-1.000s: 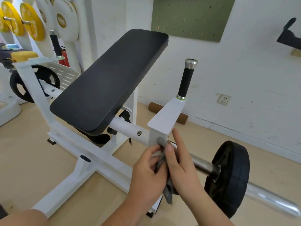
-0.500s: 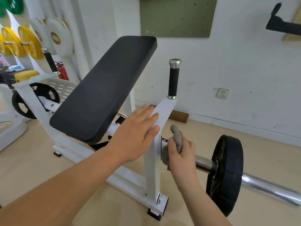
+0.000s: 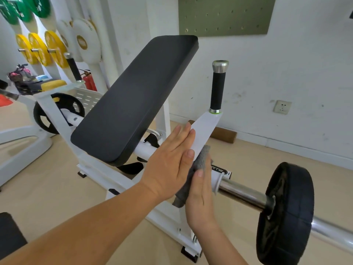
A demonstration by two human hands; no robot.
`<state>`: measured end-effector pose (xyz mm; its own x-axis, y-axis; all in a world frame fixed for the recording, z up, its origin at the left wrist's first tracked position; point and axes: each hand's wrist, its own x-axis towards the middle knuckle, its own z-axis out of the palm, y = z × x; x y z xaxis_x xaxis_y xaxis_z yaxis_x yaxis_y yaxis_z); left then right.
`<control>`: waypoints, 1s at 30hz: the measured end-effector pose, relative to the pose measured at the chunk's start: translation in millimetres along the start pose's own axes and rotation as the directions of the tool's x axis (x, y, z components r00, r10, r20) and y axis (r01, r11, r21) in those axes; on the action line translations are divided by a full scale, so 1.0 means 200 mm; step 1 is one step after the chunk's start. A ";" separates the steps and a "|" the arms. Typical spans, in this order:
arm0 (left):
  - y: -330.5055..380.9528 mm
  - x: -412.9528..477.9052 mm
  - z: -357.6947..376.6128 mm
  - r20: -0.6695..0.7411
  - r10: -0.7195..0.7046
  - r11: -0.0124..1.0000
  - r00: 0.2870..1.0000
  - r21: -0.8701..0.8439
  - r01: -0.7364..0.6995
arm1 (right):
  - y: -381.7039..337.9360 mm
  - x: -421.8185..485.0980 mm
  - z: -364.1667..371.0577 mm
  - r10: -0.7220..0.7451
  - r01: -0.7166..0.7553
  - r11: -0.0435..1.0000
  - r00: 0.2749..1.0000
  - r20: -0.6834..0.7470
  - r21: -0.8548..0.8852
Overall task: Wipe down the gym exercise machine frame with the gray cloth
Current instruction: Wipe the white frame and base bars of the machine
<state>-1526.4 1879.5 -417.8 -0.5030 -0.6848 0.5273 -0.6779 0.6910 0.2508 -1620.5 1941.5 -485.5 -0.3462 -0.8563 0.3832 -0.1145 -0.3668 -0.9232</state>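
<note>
The white machine frame [image 3: 205, 129] rises as a flat upright arm topped by a black grip handle [image 3: 217, 90]. My left hand [image 3: 170, 163] lies flat with straight fingers against the arm's left face. My right hand [image 3: 200, 197] grips the gray cloth [image 3: 200, 158] and presses it against the arm's right side, just below the handle's base. Part of the cloth hangs down between my two hands. A black padded rest [image 3: 133, 100] slopes up to the left of the arm.
A chrome bar [image 3: 242, 194] runs right from the frame and carries a black weight plate [image 3: 286, 213]. Yellow, white and green plates [image 3: 55, 48] hang on a rack at the back left. A wall socket [image 3: 282, 107] and a green pegboard [image 3: 225, 14] are on the wall.
My left hand left the cloth and moved up to lie flat on the upright arm. My right hand carried the cloth up from the lower frame to the arm's right side.
</note>
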 end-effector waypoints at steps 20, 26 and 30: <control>-0.05 0.02 0.06 -0.098 0.072 0.997 0.993 0.006 -0.072 | 0.32 -0.27 0.22 0.021 -0.025 1.000 0.963 -0.270 -0.009; -0.03 0.02 0.01 -0.057 0.059 0.996 0.997 0.074 -0.055 | 0.63 -0.34 0.15 0.556 -0.545 0.831 0.806 -0.203 0.112; 0.00 0.03 -0.06 0.067 0.039 0.988 0.997 0.149 -0.048 | 0.54 -0.32 0.19 0.340 -0.349 0.937 0.906 -0.252 0.010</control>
<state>-1523.2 1877.4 -404.9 -0.5633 -0.6715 0.4814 -0.7254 0.6809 0.1011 -1574.6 1942.4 -607.9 -0.5869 -0.8092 0.0261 0.0225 -0.0485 -0.9986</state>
